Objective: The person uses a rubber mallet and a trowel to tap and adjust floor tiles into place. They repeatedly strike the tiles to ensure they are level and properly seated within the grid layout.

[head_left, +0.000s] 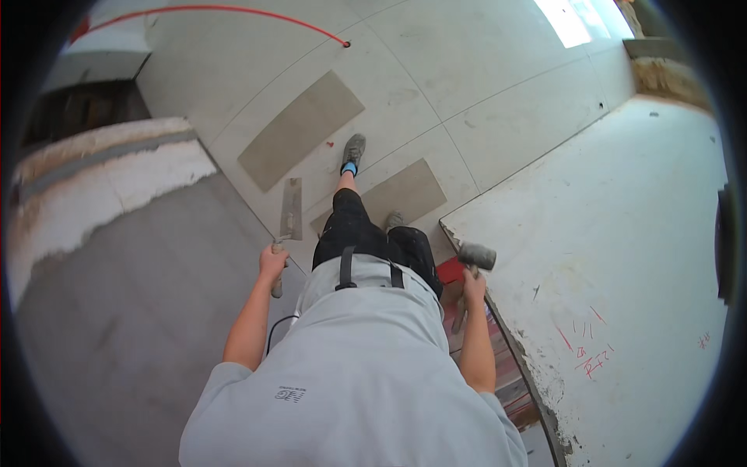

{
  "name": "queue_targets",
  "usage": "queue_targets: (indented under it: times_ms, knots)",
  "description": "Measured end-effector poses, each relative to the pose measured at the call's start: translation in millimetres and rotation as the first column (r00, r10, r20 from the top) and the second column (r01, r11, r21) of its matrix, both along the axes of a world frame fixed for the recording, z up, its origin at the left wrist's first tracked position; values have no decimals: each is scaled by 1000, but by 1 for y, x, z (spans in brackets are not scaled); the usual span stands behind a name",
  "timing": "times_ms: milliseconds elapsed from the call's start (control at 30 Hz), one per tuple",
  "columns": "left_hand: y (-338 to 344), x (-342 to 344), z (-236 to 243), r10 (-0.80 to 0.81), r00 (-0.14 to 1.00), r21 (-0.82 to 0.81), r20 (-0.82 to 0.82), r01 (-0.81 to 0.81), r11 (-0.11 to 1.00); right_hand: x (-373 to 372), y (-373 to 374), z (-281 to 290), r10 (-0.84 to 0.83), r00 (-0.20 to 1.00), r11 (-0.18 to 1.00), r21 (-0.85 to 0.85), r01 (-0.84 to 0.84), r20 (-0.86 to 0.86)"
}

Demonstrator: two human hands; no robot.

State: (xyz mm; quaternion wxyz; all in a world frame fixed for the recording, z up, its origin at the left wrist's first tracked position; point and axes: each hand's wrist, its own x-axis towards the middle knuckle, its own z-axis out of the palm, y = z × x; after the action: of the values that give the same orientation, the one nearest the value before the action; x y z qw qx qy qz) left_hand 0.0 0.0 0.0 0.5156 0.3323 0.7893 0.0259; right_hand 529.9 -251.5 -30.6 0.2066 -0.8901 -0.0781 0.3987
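My left hand (272, 263) is wrapped round the handle of a flat rectangular trowel (292, 208), whose grey blade points away from me over the floor. In my right hand (473, 285) is a mallet with a dark, mortar-stained head (477, 256); I grip its handle just below the head, and the rest of the handle hangs down behind my hand. Both arms hang apart at my sides. Two grey-brown tiles or boards lie on the floor: one (301, 130) beyond the trowel, the other (416, 191) near my feet, partly hidden by my legs.
Large pale tiles (405, 82) cover the floor. A red hose or cable (233, 9) runs to a small hole. On my left rises a grey plastered wall (148, 272); on my right, a white wall (607, 257) with red marks and a rough edge. Something red (450, 271) shows behind my right hand.
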Motion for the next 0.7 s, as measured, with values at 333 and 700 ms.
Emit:
queue_targets:
  times_ms: [333, 700]
  knots:
    - [284, 48, 20, -316, 949, -94, 18, 316, 944, -145, 69, 54, -740, 646, 666, -340, 664, -189]
    - [458, 191, 48, -675, 717, 4, -176, 686, 727, -146, 156, -64, -659, 679, 751, -257, 608, -324]
